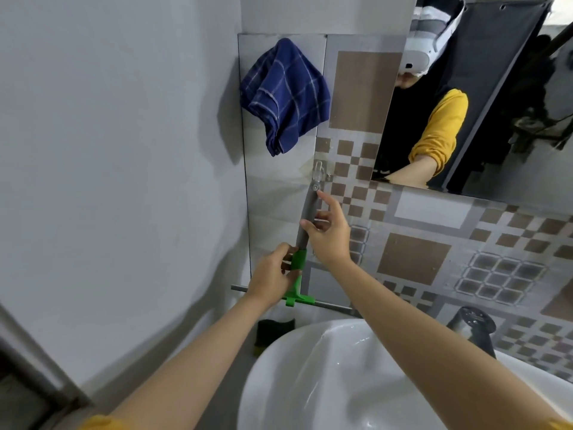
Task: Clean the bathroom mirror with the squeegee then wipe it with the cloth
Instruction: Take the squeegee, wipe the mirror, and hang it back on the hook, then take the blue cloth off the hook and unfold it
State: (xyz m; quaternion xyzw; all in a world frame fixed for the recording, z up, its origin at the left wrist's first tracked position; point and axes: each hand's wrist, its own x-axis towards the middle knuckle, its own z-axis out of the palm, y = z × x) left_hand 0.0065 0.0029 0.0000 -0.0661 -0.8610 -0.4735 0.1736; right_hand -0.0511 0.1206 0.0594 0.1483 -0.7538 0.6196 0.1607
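The squeegee has a grey handle, a green neck and a thin metal blade bar at the bottom. It hangs upright from a clear wall hook. My left hand grips its green neck. My right hand holds the grey handle higher up between thumb and fingers, index finger pointing toward the hook. A blue checked cloth hangs on the tiled wall above the hook. The mirror fills the upper right and reflects a person in a yellow sleeve.
A white washbasin sits below my arms, with a dark tap at its right. A dark sponge lies left of the basin. A plain grey wall closes off the left side.
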